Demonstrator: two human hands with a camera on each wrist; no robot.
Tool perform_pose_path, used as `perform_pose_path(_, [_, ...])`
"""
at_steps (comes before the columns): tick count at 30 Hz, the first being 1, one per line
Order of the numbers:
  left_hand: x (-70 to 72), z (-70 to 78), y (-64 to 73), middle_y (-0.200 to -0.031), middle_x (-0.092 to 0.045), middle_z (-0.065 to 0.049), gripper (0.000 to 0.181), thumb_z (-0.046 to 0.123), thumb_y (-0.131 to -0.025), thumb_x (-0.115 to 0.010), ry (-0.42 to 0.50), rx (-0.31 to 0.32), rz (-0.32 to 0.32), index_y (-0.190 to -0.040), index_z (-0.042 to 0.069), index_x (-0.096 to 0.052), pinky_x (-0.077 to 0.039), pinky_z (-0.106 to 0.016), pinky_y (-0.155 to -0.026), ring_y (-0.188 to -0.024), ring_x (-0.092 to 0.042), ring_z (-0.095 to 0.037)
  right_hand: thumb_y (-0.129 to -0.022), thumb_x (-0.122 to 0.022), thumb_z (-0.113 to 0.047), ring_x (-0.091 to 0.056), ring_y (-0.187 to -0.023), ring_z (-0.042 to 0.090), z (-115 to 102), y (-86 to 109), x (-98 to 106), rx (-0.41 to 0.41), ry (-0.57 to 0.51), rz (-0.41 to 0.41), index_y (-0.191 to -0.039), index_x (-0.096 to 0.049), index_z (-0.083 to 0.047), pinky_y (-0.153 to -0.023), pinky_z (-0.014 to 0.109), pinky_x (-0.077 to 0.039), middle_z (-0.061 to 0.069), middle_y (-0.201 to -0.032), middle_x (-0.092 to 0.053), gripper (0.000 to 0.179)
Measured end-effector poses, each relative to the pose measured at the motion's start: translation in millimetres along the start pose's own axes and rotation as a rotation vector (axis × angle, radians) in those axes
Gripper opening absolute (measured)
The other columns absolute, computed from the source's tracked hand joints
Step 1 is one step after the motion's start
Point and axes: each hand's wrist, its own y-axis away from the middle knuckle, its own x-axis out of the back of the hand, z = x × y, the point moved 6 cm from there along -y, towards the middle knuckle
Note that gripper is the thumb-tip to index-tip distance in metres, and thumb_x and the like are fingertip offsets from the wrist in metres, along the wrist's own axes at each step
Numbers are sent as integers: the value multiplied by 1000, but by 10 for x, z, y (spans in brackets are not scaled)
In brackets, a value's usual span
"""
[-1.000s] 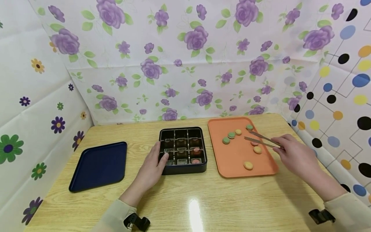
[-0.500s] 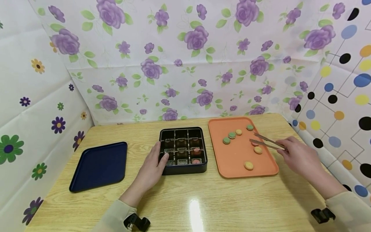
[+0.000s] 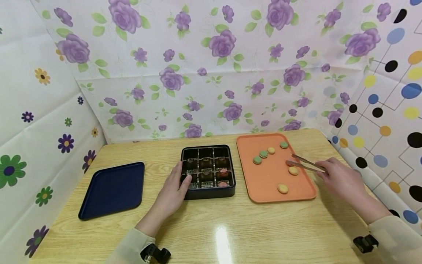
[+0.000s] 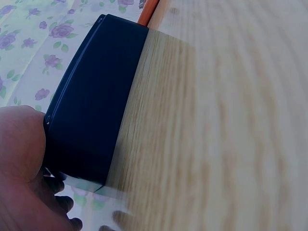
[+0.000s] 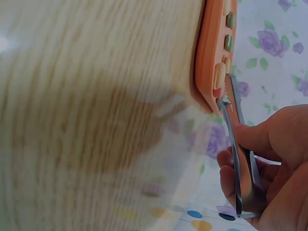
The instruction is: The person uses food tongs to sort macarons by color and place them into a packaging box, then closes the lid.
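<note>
Head view: two bare hands over a wood-grain surface [image 3: 184, 234]; black box [image 3: 209, 193] in the middle, orange tray [image 3: 263, 183] to its right, dark blue tray [image 3: 115, 190] off to the left
Right hand [image 3: 341, 179]: fingers curled round the back end of some metal tongs [image 3: 310, 168], so yeah, holding those; right wrist view agrees, thumb on one side and fingers wrapped on the other
Tongs tips: spread apart, reaching over the right edge of the orange tray
Pink macaron [image 3: 288, 163]: on the orange tray at the tips, well out ahead of the fingers; partly hidden by the nearer tong arm, so honestly can't tell if metal touches it
Other macarons: three green macarons [image 3: 257, 160] and three yellow macarons [image 3: 282, 189] on the same tray; one yellow sits just on the near side of the tips
Left hand [image 3: 173, 185]: fingers lying fairly straight along the box's left side, touching it; thumb over the near-left rim
Box insert: divided into compartments; two pink pieces [image 3: 223, 184] sit in its right-hand column, toward the near end
</note>
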Motion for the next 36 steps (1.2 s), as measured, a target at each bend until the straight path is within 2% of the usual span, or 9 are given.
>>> perform_pose_path(10, [-4,-5,9,-185,-5,-16,80,53,-121,-39,4,-4,4,-179,13,-2,-11,-67,-132,-169,-4,-40,-103,-78,-12,-70,-85,38,58,-10,-38,3,-5,-5,-131,-75,2,-57,50,-54,23,-111,-68,32])
perform_pose_path(17, [-7,-3,14,-184,-5,-17,80,53,-120,-39,4,-4,4,-179,13,-2,-12,-67,-132,-169,-4,-40,-104,-78,-12,-71,-89,42,49,-8,-45,16,3,-19,-131,-75,2,-59,53,-56,24,-114,-69,32])
perform_pose_path(25, [-17,-22,9,-185,-4,-17,85,62,-118,-34,0,5,-3,-179,12,-1,-11,-65,-133,-169,-4,-40,-103,-79,-11,-69,-81,33,4,-7,-23,22,3,-44,-128,-76,2,-55,45,-52,21,-111,-69,29])
perform_pose_path(36, [-6,-4,2,-184,-5,-18,84,60,-119,-34,-2,-4,-3,-179,11,-1,-11,-65,-133,-169,-4,-40,-102,-79,-11,-69,-80,31,-8,-23,-14,33,18,-50,-126,-77,0,-54,45,-52,18,-108,-70,26])
